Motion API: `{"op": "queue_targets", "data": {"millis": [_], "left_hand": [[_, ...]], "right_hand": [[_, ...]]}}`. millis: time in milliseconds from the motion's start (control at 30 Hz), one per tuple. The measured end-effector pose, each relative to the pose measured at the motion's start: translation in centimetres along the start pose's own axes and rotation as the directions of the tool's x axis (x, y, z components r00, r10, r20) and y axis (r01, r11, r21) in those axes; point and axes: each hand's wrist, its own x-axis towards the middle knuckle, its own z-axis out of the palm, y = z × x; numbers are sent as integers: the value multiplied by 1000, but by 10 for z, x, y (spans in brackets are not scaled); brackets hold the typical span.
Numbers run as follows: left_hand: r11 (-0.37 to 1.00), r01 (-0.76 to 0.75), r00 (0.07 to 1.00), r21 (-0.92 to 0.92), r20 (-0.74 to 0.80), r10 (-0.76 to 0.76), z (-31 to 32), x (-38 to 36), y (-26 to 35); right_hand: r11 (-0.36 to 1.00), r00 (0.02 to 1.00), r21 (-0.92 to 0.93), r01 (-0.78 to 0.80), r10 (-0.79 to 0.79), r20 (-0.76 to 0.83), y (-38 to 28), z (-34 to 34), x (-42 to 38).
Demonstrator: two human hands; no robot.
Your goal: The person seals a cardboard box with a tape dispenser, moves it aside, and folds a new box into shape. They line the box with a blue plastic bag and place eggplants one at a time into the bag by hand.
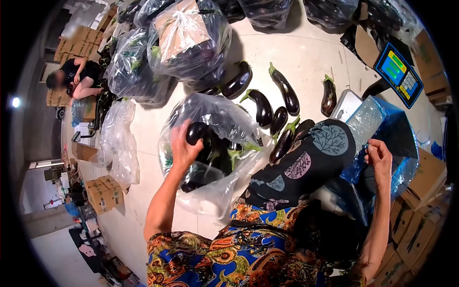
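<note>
My left hand (183, 149) is closed around a dark purple eggplant (195, 132) at the mouth of a clear plastic bag (210, 198). More eggplants (215, 155) lie inside that bag, partly hidden by its folds. Over to the right, my right hand (380, 157) has its fingers curled together beside blue plastic sheeting (398, 158). Whatever those fingers pinch, if anything, is too small to make out. Several loose eggplants, among them a long one (285, 91), are on the floor between the bag and my knee.
Filled plastic bags of eggplants (131, 67) stand at the back left, one topped with cardboard (181, 26). A digital scale display (399, 74) rises at the right. Cardboard boxes (104, 193) are on both sides. Another person (79, 79) sits at the far left.
</note>
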Motion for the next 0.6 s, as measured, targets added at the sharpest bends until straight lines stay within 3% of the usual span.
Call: {"op": "queue_targets", "data": {"millis": [67, 133, 200, 267, 367, 533, 600], "left_hand": [[991, -120, 993, -62, -20, 119, -23, -8, 20], [995, -73, 991, -60, 105, 79, -57, -2, 28], [891, 289, 918, -349, 365, -155, -99, 12, 35], [750, 386, 861, -537, 501, -84, -123, 22, 37], [618, 384, 863, -686, 505, 24, -133, 31, 58], [526, 213, 855, -823, 417, 307, -132, 76, 110], [445, 201, 809, -873, 404, 427, -118, 91, 154]], "right_hand": [[999, 999, -16, 43, -42, 29, -15, 8, -1], [996, 995, -16, 87, -87, 46, -28, 15, -5], [988, 986, 5, 152, -152, 63, -43, 22, -6], [985, 983, 30, 171, -173, 68, -59, 28, -10], [974, 971, 94, 206, -216, 106, -75, 31, -22], [958, 931, 254, 137, -212, 297, -101, 29, -47], [912, 860, 348, 218, -348, 373, -110, 27, -52]]}}
